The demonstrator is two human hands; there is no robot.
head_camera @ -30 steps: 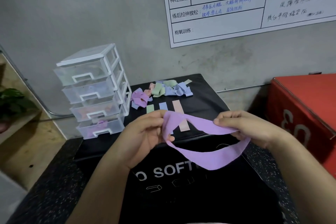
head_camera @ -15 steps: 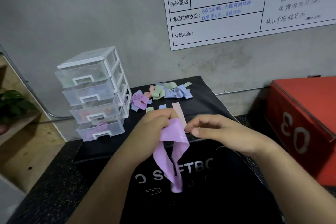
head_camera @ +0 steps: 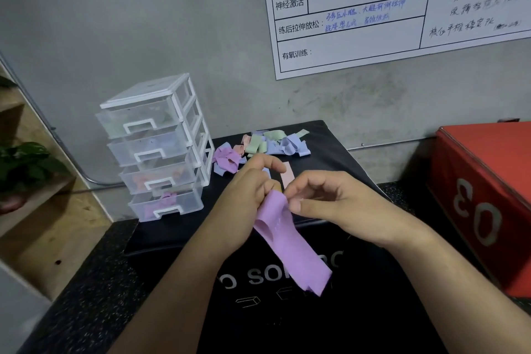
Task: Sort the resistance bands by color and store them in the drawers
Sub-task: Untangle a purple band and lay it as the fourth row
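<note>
Grey concrete wall (head_camera: 172,23) formed the background, with a whiteboard (head_camera: 373,46) fixed at upper right. Below it, a black soft box (head_camera: 330,152) served as the work surface, and a red box (head_camera: 488,181) stood to its right. On the far left corner of the black box stood a clear four-drawer unit (head_camera: 161,146); purple material showed through the bottom drawer front and orange-pink through the one above it. A loose pile of bands (head_camera: 273,142) in green, blue and pink lay at the far edge, with a purple heap (head_camera: 227,159) just beside the drawer unit and a flat pink strip (head_camera: 288,177) nearer the hands. Both forearms reached in from the near edge and converged above the centre of the box. The left hand (head_camera: 247,201) was turned knuckles-up, its fingers curled around the upper end of the purple band (head_camera: 290,241), with the forefinger raised. The right hand (head_camera: 339,204) faced it, thumb and forefinger bent and pinching the same upper edge, the other fingers loosely curled. The band hung doubled from that grip, slanting down to the near right, clear of the surface.
</note>
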